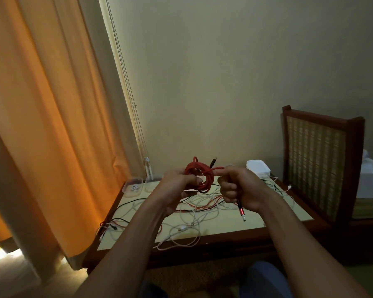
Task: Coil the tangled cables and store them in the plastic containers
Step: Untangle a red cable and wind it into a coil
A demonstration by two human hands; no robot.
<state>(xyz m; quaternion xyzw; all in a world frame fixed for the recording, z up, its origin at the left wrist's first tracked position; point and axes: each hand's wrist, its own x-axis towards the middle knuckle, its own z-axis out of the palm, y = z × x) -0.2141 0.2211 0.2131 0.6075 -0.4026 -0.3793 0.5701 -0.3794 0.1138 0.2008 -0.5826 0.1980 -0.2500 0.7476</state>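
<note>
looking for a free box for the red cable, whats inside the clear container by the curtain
The clear container holds a small white item, probably a coiled cable. Nothing covers it, but its cloudy walls and the dim light hide any finer detail.

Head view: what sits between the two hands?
In the head view, the coiled red cable fills the gap: the left hand holds the coil, and one strand runs across to the right hand, which grips the plug end.

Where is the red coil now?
Head view, centre: the red coil is held above the table in the left hand, its tail running to the right hand.
</note>
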